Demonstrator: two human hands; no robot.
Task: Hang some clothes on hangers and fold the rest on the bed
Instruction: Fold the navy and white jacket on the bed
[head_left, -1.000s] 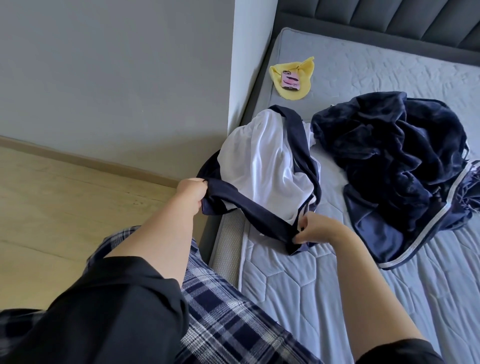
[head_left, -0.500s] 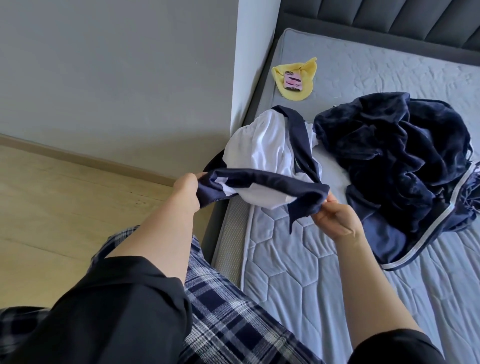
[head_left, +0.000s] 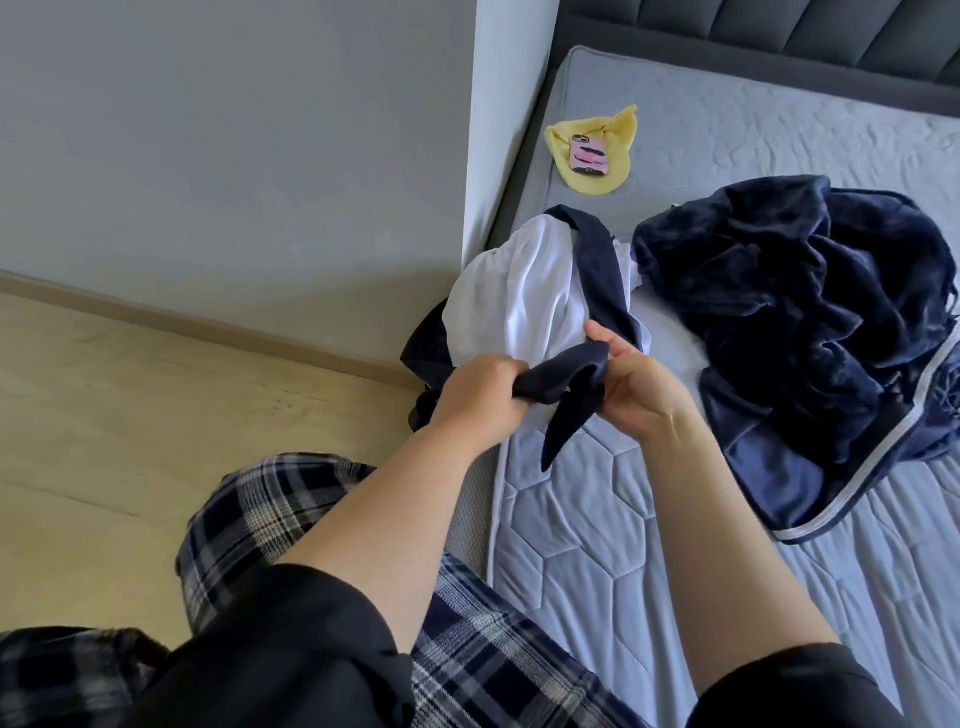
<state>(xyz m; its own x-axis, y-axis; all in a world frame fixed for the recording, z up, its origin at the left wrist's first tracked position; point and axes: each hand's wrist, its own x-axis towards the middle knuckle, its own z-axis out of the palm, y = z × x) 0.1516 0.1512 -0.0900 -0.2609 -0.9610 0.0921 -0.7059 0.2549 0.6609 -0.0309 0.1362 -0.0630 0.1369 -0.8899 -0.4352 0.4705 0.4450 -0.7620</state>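
Garment of white cloth with dark navy band (head_left: 524, 306): lies at left edge of grey quilted mattress (head_left: 597, 545), centre of frame. Change: hands, a second ago spread wide along the band, have met at centre; band now doubled between them. Left hand (head_left: 475, 397): fingers curled round bunched navy fabric. Right hand (head_left: 647, 402): thumb and fingers pinching the same fold. Reading: first fold likely under way. Plush navy robe with white piping (head_left: 810, 322), right of frame: heaped, not yet handled.
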